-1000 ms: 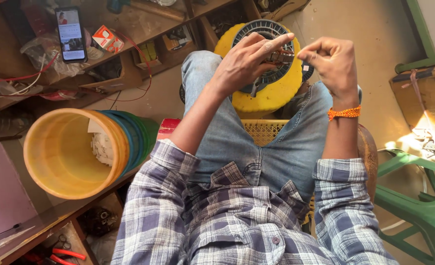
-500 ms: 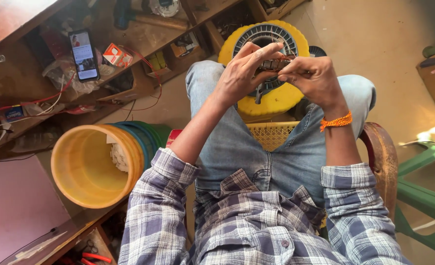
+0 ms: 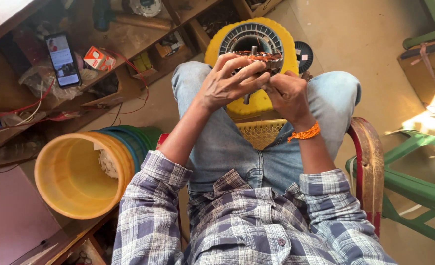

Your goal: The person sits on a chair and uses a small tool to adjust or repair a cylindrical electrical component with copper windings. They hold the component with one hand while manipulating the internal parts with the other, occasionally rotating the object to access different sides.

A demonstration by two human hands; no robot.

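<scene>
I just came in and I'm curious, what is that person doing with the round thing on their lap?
A person sits in a chair and holds a small motor part wound with copper wire up over their knees. The left hand wraps its fingers over the part, and the right hand, with an orange thread at the wrist, grips it from the other side. Just beyond it sits a yellow round housing. Stacked buckets stand to the left, and a phone lies on the shelf.
</scene>
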